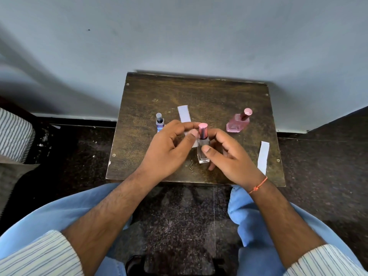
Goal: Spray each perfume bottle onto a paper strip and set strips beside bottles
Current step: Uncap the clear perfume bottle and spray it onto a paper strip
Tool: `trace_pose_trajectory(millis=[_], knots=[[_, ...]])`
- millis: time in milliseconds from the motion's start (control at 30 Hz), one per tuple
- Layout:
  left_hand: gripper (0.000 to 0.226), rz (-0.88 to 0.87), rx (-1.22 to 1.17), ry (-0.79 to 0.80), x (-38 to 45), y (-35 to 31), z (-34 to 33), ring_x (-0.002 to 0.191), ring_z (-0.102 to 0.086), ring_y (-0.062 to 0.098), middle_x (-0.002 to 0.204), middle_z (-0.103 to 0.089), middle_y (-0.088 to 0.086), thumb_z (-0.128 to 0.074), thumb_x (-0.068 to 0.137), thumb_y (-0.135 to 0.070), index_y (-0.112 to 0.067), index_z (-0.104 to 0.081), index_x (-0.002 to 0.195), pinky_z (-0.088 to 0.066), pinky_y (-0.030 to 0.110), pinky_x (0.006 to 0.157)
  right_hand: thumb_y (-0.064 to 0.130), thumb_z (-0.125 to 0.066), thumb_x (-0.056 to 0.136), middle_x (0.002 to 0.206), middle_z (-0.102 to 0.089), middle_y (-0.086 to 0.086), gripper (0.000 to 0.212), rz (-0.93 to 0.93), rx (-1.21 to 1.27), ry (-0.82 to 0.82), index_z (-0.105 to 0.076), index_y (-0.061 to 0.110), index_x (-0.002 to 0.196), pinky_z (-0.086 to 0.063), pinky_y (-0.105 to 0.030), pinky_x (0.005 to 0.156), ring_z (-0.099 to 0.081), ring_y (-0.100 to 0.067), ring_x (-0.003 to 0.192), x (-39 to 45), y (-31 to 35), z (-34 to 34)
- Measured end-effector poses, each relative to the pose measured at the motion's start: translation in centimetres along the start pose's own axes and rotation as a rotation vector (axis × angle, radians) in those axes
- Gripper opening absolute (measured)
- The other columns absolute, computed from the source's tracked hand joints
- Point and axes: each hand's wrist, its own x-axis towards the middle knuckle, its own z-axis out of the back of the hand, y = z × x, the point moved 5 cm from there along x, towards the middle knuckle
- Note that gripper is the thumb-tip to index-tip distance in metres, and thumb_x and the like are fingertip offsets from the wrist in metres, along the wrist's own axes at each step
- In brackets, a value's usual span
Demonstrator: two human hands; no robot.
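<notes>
A small clear perfume bottle with a pink cap stands in the middle of the wooden table. My right hand grips its glass body, thumb on the front. My left hand pinches the pink cap between thumb and forefinger. A white paper strip lies behind the bottle, partly hidden by my left hand. A blue bottle with a grey cap stands at the left. A pink bottle with a pink cap stands at the back right. Another paper strip lies near the right edge.
The table is small and stands against a grey wall. Dark speckled floor surrounds it. My knees in light blue trousers sit close to its front edge. Striped fabric lies at the far left.
</notes>
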Motion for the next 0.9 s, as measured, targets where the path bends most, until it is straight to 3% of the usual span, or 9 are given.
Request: trace_pose_trajectory(millis=[67,200,333,433,500,567,667,767,900], knots=[[0.030,-0.036,-0.013,0.074,0.3,-0.3,-0.5,0.098,-0.069,0.011,0.107,-0.069,-0.007,-0.060,0.106,-0.030,-0.021,-0.076,0.130,-0.054,0.028,0.085,0.035,-0.064,0.102,0.099,-0.066,-0.009,0.031,0.007,0.000,0.042,-0.064,0.029,0.132,-0.063,-0.041,0.065,-0.063,-0.015,0.086,-0.2,-0.1,0.1],[0.027,-0.046,-0.055,0.141,0.9,-0.2,-1.0,0.107,-0.069,0.022,0.112,-0.070,0.003,-0.065,0.106,-0.027,-0.019,-0.077,0.129,-0.055,0.036,0.095,0.023,-0.064,0.106,0.104,-0.070,0.011,0.032,0.015,0.009,0.092,-0.063,0.031,0.137,-0.055,-0.019,0.075,-0.064,-0.004,0.092,-0.4,0.0,0.5],[0.024,-0.038,-0.134,0.081,1.3,-0.8,-1.0,0.112,-0.072,0.014,0.119,-0.073,0.005,-0.066,0.105,-0.021,-0.012,-0.078,0.124,-0.057,0.027,0.093,0.014,-0.071,0.104,0.111,-0.077,-0.002,0.030,0.021,-0.026,0.096,-0.068,0.026,0.132,-0.061,-0.045,0.091,-0.071,-0.027,0.101,-0.6,-0.2,1.1],[0.024,-0.082,-0.137,0.004,1.4,-1.5,-0.6,0.113,-0.073,0.019,0.121,-0.075,0.007,-0.066,0.106,-0.020,-0.007,-0.077,0.123,-0.061,0.038,0.096,0.020,-0.074,0.102,0.118,-0.079,-0.004,0.031,0.006,-0.043,0.095,-0.068,0.026,0.132,-0.058,-0.057,0.100,-0.072,-0.032,0.109,-0.8,-0.7,1.4],[0.022,-0.102,-0.153,-0.054,1.3,-2.1,0.1,0.108,-0.074,0.022,0.119,-0.076,0.009,-0.067,0.105,-0.020,-0.005,-0.077,0.119,-0.061,0.042,0.093,0.025,-0.074,0.101,0.121,-0.080,-0.004,0.035,0.002,-0.043,0.086,-0.067,0.026,0.136,-0.057,-0.061,0.101,-0.072,-0.035,0.111,-0.9,-0.9,1.6],[0.016,-0.106,-0.213,-0.090,1.0,-2.8,1.3,0.087,-0.072,0.018,0.111,-0.078,0.009,-0.068,0.104,-0.016,-0.007,-0.077,0.114,-0.058,0.033,0.074,0.027,-0.074,0.101,0.121,-0.080,-0.005,0.037,0.005,-0.040,0.072,-0.067,0.026,0.137,-0.057,-0.061,0.101,-0.071,-0.036,0.111,-0.9,-0.9,1.6],[0.009,-0.116,-0.225,-0.145,0.0,-3.0,3.8,0.090,-0.070,0.016,0.107,-0.079,0.007,-0.073,0.101,-0.019,-0.022,-0.079,0.108,-0.055,0.034,0.082,0.033,-0.074,0.099,0.120,-0.080,-0.007,0.038,0.020,-0.041,0.058,-0.067,0.025,0.135,-0.057,-0.061,0.101,-0.071,-0.037,0.110,-0.8,-0.7,1.4],[0.015,-0.064,-0.044,-0.195,-1.6,-1.8,7.6,0.086,-0.072,0.031,0.104,-0.081,0.005,-0.078,0.097,-0.033,-0.024,-0.081,0.108,-0.054,0.034,0.079,0.040,-0.074,0.097,0.118,-0.080,-0.009,0.036,0.021,-0.058,0.054,-0.068,0.027,0.130,-0.057,-0.061,0.099,-0.069,-0.037,0.107,-0.5,-0.4,1.0],[0.018,0.112,0.443,-0.166,-3.1,1.0,11.7,0.075,-0.067,0.007,0.092,-0.076,-0.011,-0.082,0.090,-0.045,-0.035,-0.081,0.104,-0.051,0.020,0.064,0.043,-0.075,0.096,0.117,-0.080,-0.006,0.038,0.026,-0.089,0.049,-0.069,0.027,0.130,-0.057,-0.061,0.096,-0.068,-0.031,0.104,-0.3,-0.2,0.4]])
